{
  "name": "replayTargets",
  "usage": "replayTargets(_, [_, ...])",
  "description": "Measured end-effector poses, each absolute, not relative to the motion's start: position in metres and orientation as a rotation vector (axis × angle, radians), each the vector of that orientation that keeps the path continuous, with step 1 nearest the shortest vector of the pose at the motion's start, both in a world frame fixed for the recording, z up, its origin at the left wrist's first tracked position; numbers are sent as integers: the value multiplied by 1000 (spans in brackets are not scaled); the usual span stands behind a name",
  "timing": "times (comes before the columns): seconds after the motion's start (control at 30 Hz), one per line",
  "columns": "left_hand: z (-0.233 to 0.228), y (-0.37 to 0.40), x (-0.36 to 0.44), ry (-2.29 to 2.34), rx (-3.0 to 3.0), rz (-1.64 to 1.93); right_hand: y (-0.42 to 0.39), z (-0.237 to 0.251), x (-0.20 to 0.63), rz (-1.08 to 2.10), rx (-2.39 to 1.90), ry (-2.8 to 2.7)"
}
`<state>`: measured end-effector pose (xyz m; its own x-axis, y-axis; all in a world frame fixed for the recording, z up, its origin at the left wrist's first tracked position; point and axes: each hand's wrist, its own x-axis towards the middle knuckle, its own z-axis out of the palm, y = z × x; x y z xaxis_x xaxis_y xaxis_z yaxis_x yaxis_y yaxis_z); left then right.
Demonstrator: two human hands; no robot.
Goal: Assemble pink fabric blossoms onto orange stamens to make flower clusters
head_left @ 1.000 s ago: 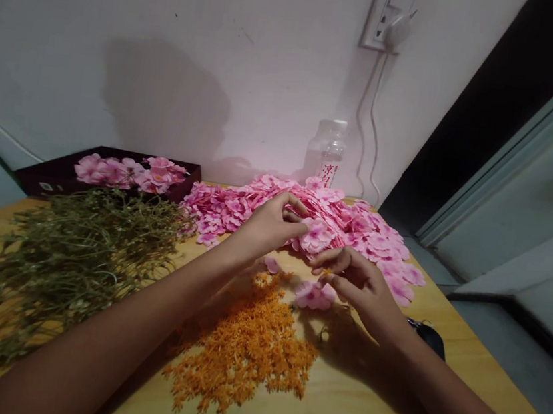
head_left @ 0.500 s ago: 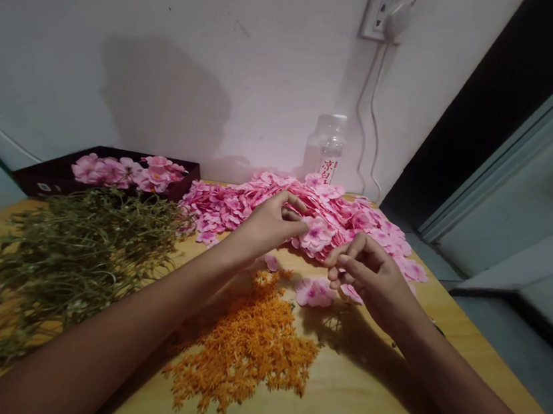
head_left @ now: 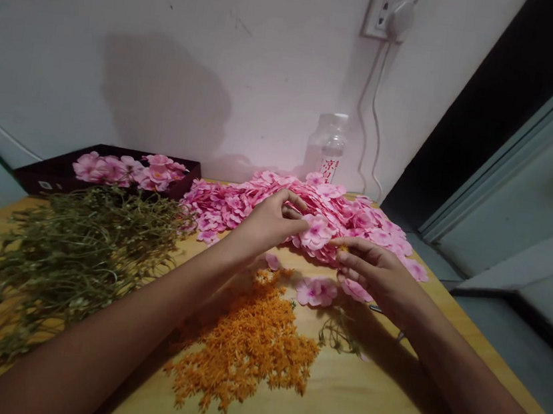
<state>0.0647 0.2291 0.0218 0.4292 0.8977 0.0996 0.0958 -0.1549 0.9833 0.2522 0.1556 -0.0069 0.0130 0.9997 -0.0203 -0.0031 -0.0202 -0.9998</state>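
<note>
My left hand (head_left: 271, 221) is closed, thumb and fingers pinching a pink artificial flower (head_left: 317, 233) in front of a large heap of pink petals (head_left: 236, 207). To its right, my right hand (head_left: 371, 264) holds a small orange flower centre (head_left: 344, 247) between thumb and forefinger, a short gap from the pink flower. Below the hands lies a pile of orange flower centres (head_left: 251, 352). Loose pink petals (head_left: 316, 292) rest on the table between that pile and my right hand. A few green stems (head_left: 338, 332) lie under the right wrist.
A tangle of green stems (head_left: 79, 257) covers the table's left side. Behind it, a dark box (head_left: 39, 172) contains finished-looking pink flowers (head_left: 130, 171). A clear bottle (head_left: 332, 143) stands against the wall, near a plugged-in white cable (head_left: 376, 105). The wooden table (head_left: 352, 411) has a curved right edge.
My right hand has turned and its fingers have stretched toward the left, so the orange flower centre now shows at its fingertips. My left hand keeps the pink flower almost still.
</note>
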Motion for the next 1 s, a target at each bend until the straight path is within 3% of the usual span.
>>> replayTargets(0.4, [21,229,66,919,1583,870,158,-8,254,1186,-1084,-1144])
replayTargets(1.0, [19,209,79,746,1552,923,148,-1,245,497,-1193,-1411])
